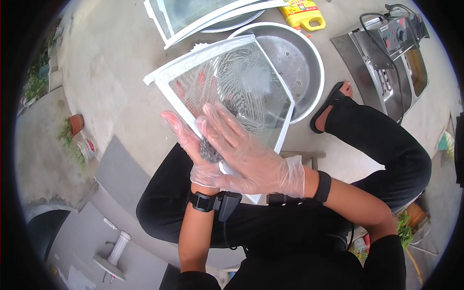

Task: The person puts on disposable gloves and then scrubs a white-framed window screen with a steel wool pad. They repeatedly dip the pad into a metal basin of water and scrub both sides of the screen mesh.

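Note:
A glass shelf with a white plastic frame (170, 95) is tilted over my lap, its far part over the rim of a round metal basin (315, 72). Soapy streaks cover the glass. My left hand (188, 145), in a clear plastic glove, grips the shelf's left edge from below, with red-tinted fingers showing through the glass. My right hand (239, 152), gloved likewise, presses a steel wool scourer (209, 151) against the frame and glass near that edge. Parts of the scourer are hidden under the right fingers.
Another white-framed glass shelf (217, 18) rests on a second metal basin (235, 24) beyond. A yellow plastic jug (302, 14) stands behind the near basin. At the right is a stainless steel electric fryer (384, 76) with a black cord. A wooden stool (304, 155) shows beneath the shelf.

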Motion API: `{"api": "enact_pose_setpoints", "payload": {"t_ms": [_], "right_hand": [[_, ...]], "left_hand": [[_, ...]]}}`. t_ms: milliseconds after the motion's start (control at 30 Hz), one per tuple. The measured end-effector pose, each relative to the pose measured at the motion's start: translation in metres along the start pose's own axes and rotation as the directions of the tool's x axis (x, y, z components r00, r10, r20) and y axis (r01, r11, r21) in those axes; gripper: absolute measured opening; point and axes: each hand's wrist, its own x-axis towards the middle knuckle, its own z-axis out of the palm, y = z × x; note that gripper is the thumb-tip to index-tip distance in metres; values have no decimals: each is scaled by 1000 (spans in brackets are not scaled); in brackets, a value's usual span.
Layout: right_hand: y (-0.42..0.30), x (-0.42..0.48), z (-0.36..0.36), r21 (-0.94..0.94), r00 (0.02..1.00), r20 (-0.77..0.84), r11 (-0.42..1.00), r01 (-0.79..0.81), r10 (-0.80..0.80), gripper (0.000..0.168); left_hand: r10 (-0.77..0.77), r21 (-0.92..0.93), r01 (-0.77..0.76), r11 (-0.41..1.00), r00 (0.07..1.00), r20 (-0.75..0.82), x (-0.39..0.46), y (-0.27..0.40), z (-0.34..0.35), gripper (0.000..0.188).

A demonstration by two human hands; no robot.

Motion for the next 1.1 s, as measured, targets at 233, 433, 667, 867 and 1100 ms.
{"api": "enact_pose_setpoints", "payload": {"t_ms": [233, 433, 667, 867, 1100], "right_hand": [[-15, -40, -17, 18, 989, 150, 1000, -9, 6, 102], [-19, -42, -23, 23, 991, 122, 998, -60, 57, 98], [5, 56, -29, -12, 1000, 9, 1000, -3, 3, 97], [-28, -98, -34, -4, 938, 290, 980, -198, 190, 99], [-29, -42, -34, 47, 990, 73, 991, -128, 124, 95]], "left_hand": [[-126, -536, 67, 841, 989, -74, 5, -4, 12, 73], [-162, -443, 125, 888, 986, -46, -1, 0, 29, 73], [-83, -233, 83, 969, 996, 11, -12, -36, -8, 69], [-141, -401, 90, 912, 985, -98, 9, 6, 39, 75], [-10, -83, 2, 997, 995, -100, 12, 14, 50, 71]]}}
